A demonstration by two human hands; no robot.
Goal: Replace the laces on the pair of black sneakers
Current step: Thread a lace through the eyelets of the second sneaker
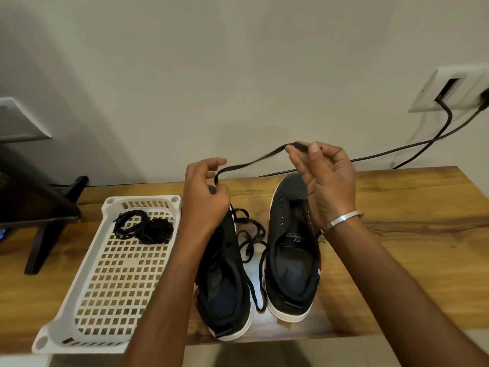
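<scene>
Two black sneakers with white soles stand side by side on the wooden table, toes pointing away. The left sneaker (225, 292) lies partly under my left forearm. The right sneaker (291, 260) shows bare eyelets. A black lace (248, 162) stretches in the air between my hands. My left hand (203, 192) pinches one part of it above the left shoe's toe. My right hand (325, 176) pinches its raised end between thumb and fingers. More of the lace (254, 242) lies in loose loops between the shoes.
A white perforated plastic basket (111, 282) sits left of the shoes with two coiled black laces (144, 229) in its far end. A black stand (50, 221) is at the far left. Cables (412, 152) run from a wall socket at the right.
</scene>
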